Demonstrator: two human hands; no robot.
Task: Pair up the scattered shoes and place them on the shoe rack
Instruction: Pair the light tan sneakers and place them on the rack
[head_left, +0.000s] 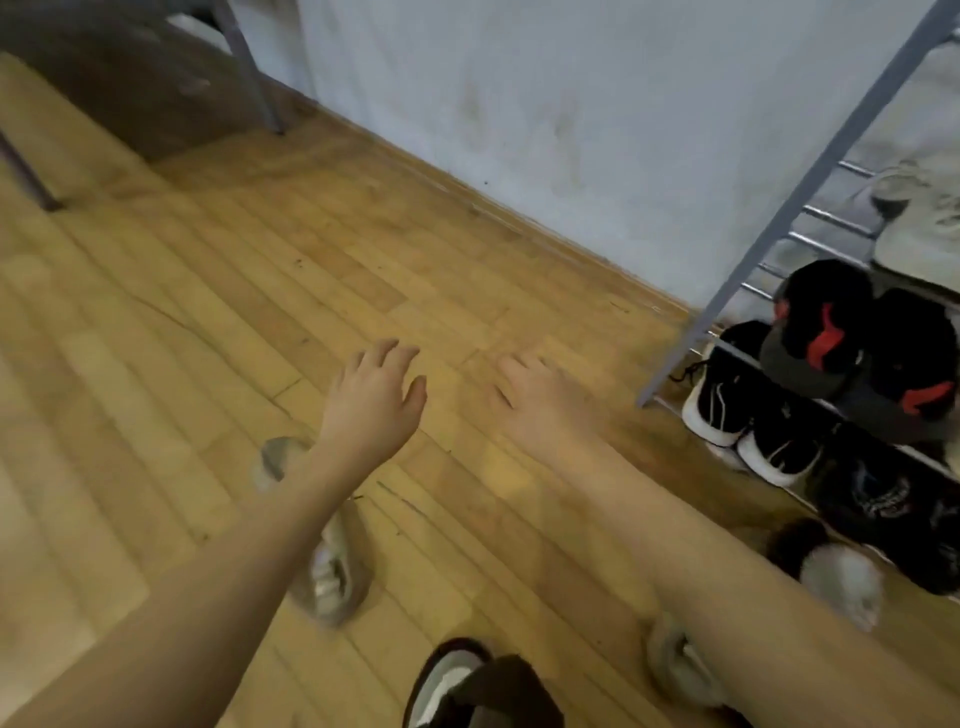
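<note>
Stretching across most of the view, the wooden floor (218, 291) runs from the near edge to a pale wall (597, 93) at the far side. On the right stands the shoe rack (810, 176), a grey metal frame with rod shelves. It already carries pale sneakers (919, 223) on an upper shelf, black-and-red shoes (831, 322) below them, and black shoes with white soles (727, 400) lower still.

Both forearms reach forward over the floor. The left hand (371, 395) hovers with fingers loosely spread, holding nothing; the right hand (540, 400) is likewise relaxed and empty, its fingers pointing away, though motion blur softens it.

Scattered shoes lie near the person. A beige sneaker (332, 577) lies under the left forearm, and a second beige shoe (675, 670) shows beside the right arm, partly hidden. A fluffy grey slipper (836, 577) lies near the foot of the rack.

The sneakers look light and soft-sided, probably easy to lift one in each hand. Pinching the heel collar should give a firm hold. The slipper will likely squash, so gripping around its body seems better.
</note>
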